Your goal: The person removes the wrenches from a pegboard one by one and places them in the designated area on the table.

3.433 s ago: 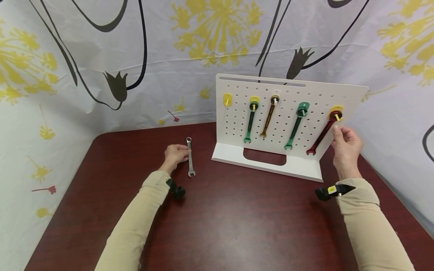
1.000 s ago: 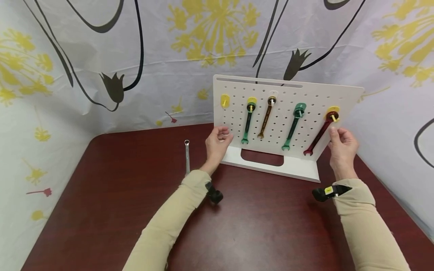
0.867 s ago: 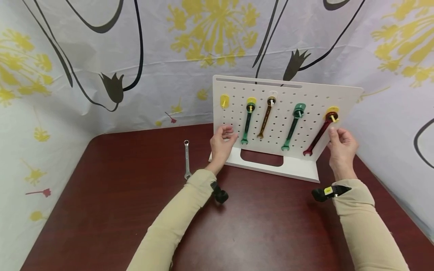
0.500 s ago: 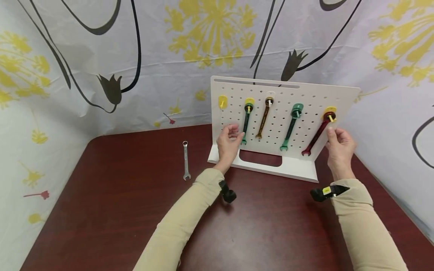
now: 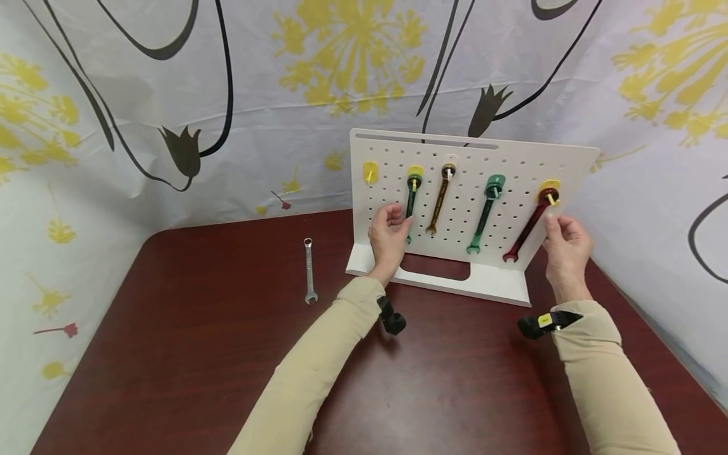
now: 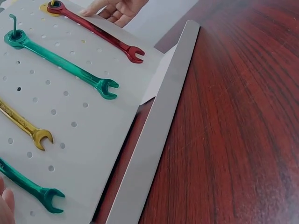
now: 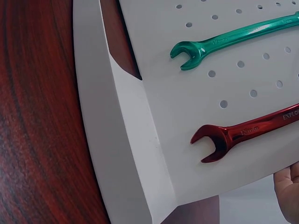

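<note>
My left hand (image 5: 389, 239) is in front of the white pegboard (image 5: 529, 165), beside the left green wrench (image 5: 411, 205). Its fingers are loosely bent and the thumb overlaps the wrench's shaft in the head view. In the left wrist view its fingertips (image 6: 6, 201) show at the lower left edge, close to that wrench. With thumb in front and fingers behind, my right hand (image 5: 569, 253) grips the board's right edge, next to the red wrench (image 5: 529, 229). Between them hang a gold wrench (image 5: 438, 203) and a second green wrench (image 5: 483, 218).
A silver combination wrench (image 5: 309, 270) lies on the dark red table (image 5: 227, 316), left of the board. A yellow hook (image 5: 370, 172) at the board's upper left holds nothing. The board's base (image 5: 495, 282) has a wide cutout. Patterned cloth (image 5: 273, 101) hangs behind.
My left hand has let go of the silver wrench on the table and moved right to the pegboard, up to the left green wrench. My right hand keeps its grip on the board.
</note>
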The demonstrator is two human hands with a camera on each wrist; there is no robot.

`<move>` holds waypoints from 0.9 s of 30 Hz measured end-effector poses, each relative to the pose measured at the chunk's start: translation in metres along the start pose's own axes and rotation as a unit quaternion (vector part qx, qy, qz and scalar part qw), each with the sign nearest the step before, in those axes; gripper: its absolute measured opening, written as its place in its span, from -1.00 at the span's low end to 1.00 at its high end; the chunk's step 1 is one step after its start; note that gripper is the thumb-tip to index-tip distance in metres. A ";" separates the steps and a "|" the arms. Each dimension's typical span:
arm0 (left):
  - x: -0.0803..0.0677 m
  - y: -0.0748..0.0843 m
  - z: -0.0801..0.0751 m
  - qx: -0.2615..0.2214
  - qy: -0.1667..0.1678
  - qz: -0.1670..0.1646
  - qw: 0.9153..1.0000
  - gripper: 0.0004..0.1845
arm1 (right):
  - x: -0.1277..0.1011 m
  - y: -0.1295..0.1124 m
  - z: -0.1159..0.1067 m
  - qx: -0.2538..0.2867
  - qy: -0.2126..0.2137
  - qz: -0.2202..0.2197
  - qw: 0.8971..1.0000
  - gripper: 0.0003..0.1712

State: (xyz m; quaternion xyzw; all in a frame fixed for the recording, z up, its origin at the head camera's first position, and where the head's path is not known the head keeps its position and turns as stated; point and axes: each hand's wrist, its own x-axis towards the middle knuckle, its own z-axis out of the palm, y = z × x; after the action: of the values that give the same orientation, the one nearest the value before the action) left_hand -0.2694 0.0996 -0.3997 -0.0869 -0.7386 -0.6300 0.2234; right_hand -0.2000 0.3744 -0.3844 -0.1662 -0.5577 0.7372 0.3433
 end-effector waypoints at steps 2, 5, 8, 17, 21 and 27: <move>0.001 -0.001 0.001 0.003 0.004 -0.001 1.000 -0.72 | -0.001 0.000 0.000 -0.001 -0.001 -0.002 1.000 -0.84; 0.002 -0.003 0.002 0.005 0.012 -0.002 1.000 -0.73 | -0.001 0.001 0.001 -0.005 0.001 0.000 1.000 -0.83; 0.002 -0.003 0.003 0.010 0.015 0.000 1.000 -0.74 | -0.002 0.000 0.001 -0.005 0.001 0.002 1.000 -0.83; 0.004 -0.003 0.006 0.029 0.013 0.006 0.999 -0.77 | -0.002 0.000 0.001 -0.005 0.000 0.000 1.000 -0.83; 0.004 -0.003 0.006 0.038 0.011 0.010 0.999 -0.78 | -0.002 0.000 0.001 -0.003 -0.001 -0.001 1.000 -0.83; 0.004 -0.004 0.006 0.051 -0.002 0.025 0.998 -0.80 | -0.002 -0.001 0.001 -0.001 -0.001 -0.005 1.000 -0.83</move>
State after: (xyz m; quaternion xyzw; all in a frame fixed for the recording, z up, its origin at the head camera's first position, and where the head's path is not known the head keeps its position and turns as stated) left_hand -0.2757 0.1037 -0.4023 -0.0957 -0.7681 -0.5852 0.2418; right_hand -0.1990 0.3723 -0.3837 -0.1626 -0.5593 0.7352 0.3467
